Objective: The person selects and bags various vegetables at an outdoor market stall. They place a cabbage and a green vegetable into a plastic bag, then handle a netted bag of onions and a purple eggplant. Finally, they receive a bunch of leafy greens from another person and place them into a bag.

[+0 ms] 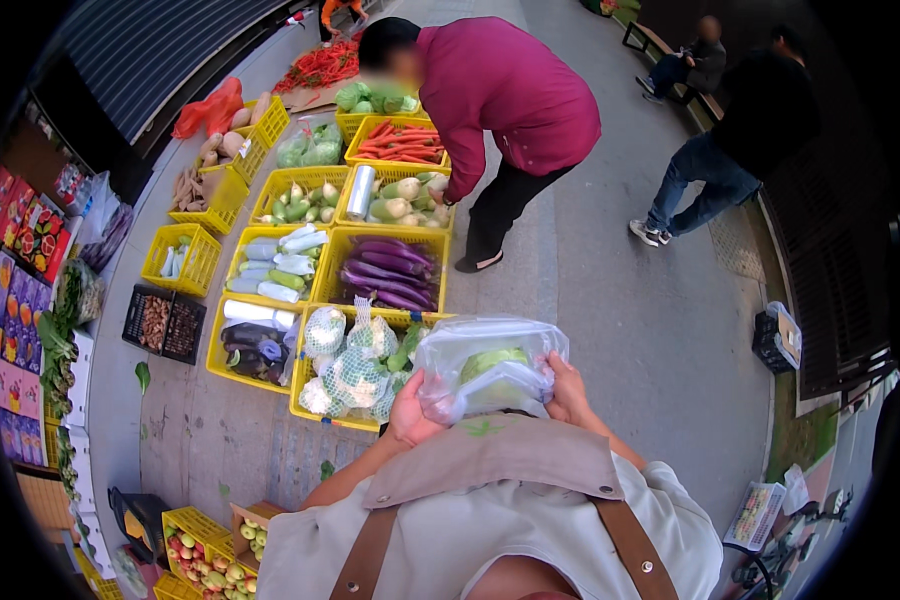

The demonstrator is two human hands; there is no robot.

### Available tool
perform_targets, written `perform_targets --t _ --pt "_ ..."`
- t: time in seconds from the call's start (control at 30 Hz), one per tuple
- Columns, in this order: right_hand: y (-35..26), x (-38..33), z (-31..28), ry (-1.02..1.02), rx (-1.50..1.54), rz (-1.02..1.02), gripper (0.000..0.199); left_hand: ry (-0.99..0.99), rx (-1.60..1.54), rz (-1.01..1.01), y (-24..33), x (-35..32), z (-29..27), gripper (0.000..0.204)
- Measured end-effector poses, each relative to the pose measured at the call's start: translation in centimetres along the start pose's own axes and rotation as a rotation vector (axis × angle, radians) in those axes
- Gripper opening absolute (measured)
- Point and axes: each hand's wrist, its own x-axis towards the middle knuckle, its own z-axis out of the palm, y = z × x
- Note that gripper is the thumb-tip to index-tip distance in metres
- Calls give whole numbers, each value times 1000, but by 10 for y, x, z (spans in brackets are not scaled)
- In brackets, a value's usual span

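Clear plastic bag [490,372] with a green cabbage inside, held at chest height above a yellow crate [342,420] of netted cauliflowers, left hand [411,408] fingers curled gripping its left edge, right hand [568,392] fingers closed on its right edge

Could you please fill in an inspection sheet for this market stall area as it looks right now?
Surface: grey paved ground, with a few green leaves lying on it.
Things in hand: clear plastic bag holding a green cabbage, gripped at both sides.
Clutter: yellow crates of purple eggplants, carrots, netted cauliflowers and apples.
Hands: left hand and right hand both closed on the bag.
Cables: nothing seen.
Surroundings: a person in a magenta top bends over the crates; two other people are further off by a bench.
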Motion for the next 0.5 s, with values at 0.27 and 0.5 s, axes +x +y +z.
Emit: perform_targets --t 0.27,0.5 --pt "-7 -12 7 56 18 -17 21 1 24 -16 3 8 -16 25" --pt "-5 -14 2 62 29 -17 22 49 50 11 -2 7 -11 27"
